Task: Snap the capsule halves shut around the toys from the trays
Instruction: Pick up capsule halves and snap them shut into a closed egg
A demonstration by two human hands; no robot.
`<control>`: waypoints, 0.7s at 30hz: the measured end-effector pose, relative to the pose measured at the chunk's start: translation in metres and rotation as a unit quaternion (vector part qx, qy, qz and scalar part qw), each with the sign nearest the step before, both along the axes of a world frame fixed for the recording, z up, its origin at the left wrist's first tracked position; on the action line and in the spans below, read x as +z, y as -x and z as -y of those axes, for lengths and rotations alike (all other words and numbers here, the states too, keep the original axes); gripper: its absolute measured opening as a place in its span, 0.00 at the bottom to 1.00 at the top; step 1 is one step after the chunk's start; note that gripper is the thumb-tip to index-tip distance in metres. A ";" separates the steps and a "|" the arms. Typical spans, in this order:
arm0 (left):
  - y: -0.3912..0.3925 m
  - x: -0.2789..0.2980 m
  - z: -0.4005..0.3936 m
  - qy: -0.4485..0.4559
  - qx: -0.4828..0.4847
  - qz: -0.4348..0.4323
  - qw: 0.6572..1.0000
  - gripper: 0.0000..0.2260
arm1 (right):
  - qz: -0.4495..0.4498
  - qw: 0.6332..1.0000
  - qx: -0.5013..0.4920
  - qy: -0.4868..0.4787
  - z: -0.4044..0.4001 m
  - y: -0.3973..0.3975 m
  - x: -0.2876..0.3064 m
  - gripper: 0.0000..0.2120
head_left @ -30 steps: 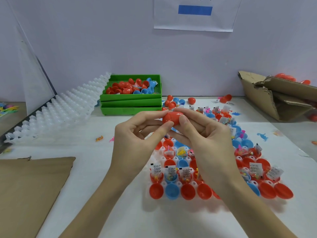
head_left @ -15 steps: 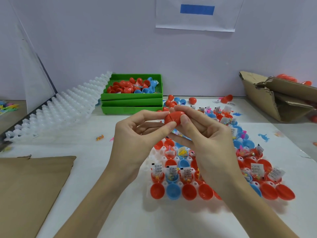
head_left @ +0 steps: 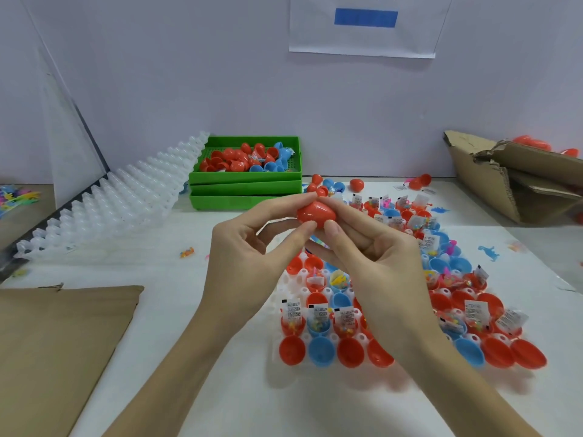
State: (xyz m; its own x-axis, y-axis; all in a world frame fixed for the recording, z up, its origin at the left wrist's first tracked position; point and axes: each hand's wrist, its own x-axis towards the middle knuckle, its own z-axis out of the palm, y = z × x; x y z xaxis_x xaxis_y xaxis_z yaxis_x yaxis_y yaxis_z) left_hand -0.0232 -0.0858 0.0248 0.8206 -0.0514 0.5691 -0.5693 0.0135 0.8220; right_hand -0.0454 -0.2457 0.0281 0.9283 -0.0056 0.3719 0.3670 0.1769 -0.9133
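Nearest, a flat brown cardboard sheet (head_left: 60, 348) lies at the left on the white surface (head_left: 195, 389). To its right sits a white cupped tray (head_left: 285, 287) whose front row holds open red and blue capsule halves (head_left: 321, 351); the rows behind carry halves filled with small toys and printed paper slips (head_left: 347, 316). Above the tray, both hands meet in the air. The left hand (head_left: 249, 260) pinches a red capsule (head_left: 315, 213) between thumb and fingertips, and the right hand (head_left: 378, 257) has its grip on the same capsule from the other side, thumb under it, fingers over it. The capsule looks closed. Farther back, a stack of empty white trays (head_left: 116, 203) slopes at the left, stacked green bins (head_left: 246, 187) hold loose red and blue halves, and a torn cardboard box (head_left: 517, 181) stands at the right.
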 end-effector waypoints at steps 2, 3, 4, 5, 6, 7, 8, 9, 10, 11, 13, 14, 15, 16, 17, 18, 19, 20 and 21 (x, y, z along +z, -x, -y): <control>0.000 -0.001 0.000 -0.006 0.001 0.007 1.000 0.17 | -0.012 1.000 0.005 -0.006 0.000 0.000 0.001 0.16; 0.000 -0.001 0.001 -0.007 0.000 0.010 1.000 0.18 | -0.018 1.000 0.007 -0.008 0.001 -0.001 0.001 0.16; 0.000 -0.001 0.001 -0.008 -0.002 0.015 1.000 0.19 | -0.021 1.000 0.006 -0.009 0.001 -0.001 0.002 0.15; 0.000 -0.001 0.001 -0.010 0.000 0.023 1.000 0.19 | -0.023 1.000 0.004 -0.010 0.002 -0.001 0.002 0.15; -0.001 -0.001 0.000 -0.013 0.007 0.036 0.999 0.20 | -0.026 1.000 0.006 -0.012 0.003 -0.001 0.002 0.15; -0.003 -0.001 -0.001 -0.017 0.016 0.048 0.999 0.19 | -0.032 0.999 0.016 -0.015 0.003 -0.001 0.003 0.14; -0.004 -0.001 -0.003 -0.020 0.025 0.055 0.998 0.19 | -0.040 0.998 0.032 -0.021 0.004 -0.001 0.004 0.13; -0.006 0.000 -0.005 -0.024 0.029 0.054 0.998 0.19 | -0.049 0.997 0.046 -0.028 0.004 -0.001 0.004 0.12; -0.007 0.001 -0.008 -0.030 0.028 0.051 0.998 0.19 | -0.057 0.996 0.055 -0.036 0.004 -0.002 0.005 0.11; -0.007 0.002 -0.010 -0.041 0.025 0.050 0.998 0.19 | -0.068 0.995 0.061 -0.047 0.005 -0.004 0.005 0.11; -0.008 0.002 -0.012 -0.065 0.025 0.057 0.996 0.19 | -0.095 0.989 0.086 -0.076 0.008 -0.007 0.006 0.12; -0.008 0.002 -0.013 -0.073 0.029 0.061 0.995 0.19 | -0.108 0.983 0.116 -0.095 0.009 -0.008 0.007 0.12; -0.009 0.001 -0.015 -0.077 0.036 0.062 0.994 0.20 | -0.118 0.974 0.156 -0.118 0.011 -0.009 0.008 0.12; -0.009 0.001 -0.016 -0.079 0.044 0.063 0.994 0.21 | -0.124 0.963 0.194 -0.143 0.011 -0.010 0.009 0.12; -0.010 0.000 -0.017 -0.080 0.049 0.065 0.993 0.21 | -0.125 0.953 0.222 -0.162 0.012 -0.010 0.009 0.12; -0.010 0.000 -0.018 -0.079 0.052 0.068 0.993 0.20 | -0.123 0.948 0.236 -0.174 0.013 -0.010 0.008 0.13; -0.011 0.000 -0.018 -0.078 0.052 0.071 0.993 0.20 | -0.122 0.946 0.242 -0.180 0.013 -0.011 0.008 0.13; -0.011 -0.001 -0.017 -0.077 0.051 0.076 0.993 0.19 | -0.125 0.944 0.245 -0.183 0.013 -0.011 0.008 0.13; -0.011 -0.001 -0.017 -0.080 0.048 0.083 0.992 0.19 | -0.129 0.942 0.250 -0.185 0.013 -0.012 0.008 0.13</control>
State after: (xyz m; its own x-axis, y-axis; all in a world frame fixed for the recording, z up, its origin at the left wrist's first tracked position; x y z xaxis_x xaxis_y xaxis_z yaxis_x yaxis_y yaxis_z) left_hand -0.0125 -0.0691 0.0237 0.7224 -0.0776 0.6871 -0.6887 -0.1699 0.7049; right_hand -0.0335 -0.2591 0.0356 0.9086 0.3708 0.1921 -0.0719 0.5922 -0.8026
